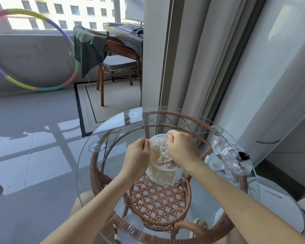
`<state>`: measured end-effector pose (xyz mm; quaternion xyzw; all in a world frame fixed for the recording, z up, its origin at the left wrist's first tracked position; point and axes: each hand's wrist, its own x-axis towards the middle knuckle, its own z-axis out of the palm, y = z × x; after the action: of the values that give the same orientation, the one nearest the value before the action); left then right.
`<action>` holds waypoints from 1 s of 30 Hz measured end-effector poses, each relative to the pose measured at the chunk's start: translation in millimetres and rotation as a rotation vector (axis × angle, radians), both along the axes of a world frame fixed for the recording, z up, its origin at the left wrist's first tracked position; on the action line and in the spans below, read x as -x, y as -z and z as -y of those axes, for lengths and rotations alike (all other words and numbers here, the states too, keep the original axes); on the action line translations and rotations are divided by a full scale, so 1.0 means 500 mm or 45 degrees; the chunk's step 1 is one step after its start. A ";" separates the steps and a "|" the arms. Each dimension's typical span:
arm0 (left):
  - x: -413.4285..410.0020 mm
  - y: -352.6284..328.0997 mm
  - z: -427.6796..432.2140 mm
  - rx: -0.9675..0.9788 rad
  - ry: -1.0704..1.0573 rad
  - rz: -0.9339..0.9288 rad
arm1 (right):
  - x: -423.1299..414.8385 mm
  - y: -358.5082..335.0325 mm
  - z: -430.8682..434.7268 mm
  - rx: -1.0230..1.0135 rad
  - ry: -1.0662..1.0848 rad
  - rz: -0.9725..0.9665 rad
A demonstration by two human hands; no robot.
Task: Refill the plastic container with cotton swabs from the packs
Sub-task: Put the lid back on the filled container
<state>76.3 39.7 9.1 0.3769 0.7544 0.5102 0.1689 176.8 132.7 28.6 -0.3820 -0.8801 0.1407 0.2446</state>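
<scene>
A round clear plastic container [164, 176] stands in the middle of the glass table [113, 132], packed with white cotton swabs [159, 153]. The bundle rises above the container's rim, inside what looks like a clear pack. My left hand [136, 156] pinches that clear film on the bundle's left side. My right hand [181, 149] pinches it at the upper right, fingers curled. The hands hide both sides of the bundle.
Crumpled clear empty packs [226, 154] lie on the table's right side. The glass top sits on a wicker frame [158, 199] with suction cups. A white round appliance [278, 199] stands low at the right, and curtains hang behind. A wicker chair [116, 55] and a hula hoop [32, 50] stand farther off.
</scene>
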 end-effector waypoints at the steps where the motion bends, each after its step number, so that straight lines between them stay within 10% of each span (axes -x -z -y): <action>1: 0.001 -0.002 -0.001 0.010 0.008 0.005 | 0.001 0.000 -0.004 0.008 -0.021 0.037; 18: 0.050 -0.029 -0.061 0.298 0.209 -0.106 | 0.001 0.008 -0.044 0.589 -0.255 -0.301; 30: 0.052 -0.034 -0.060 0.121 0.048 0.733 | 0.009 0.012 -0.055 1.290 -0.089 -0.505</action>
<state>50.5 69.9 26.2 0.2223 0.6913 0.5570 0.4031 172.4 160.3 22.7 -0.3888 -0.6511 0.6246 0.1865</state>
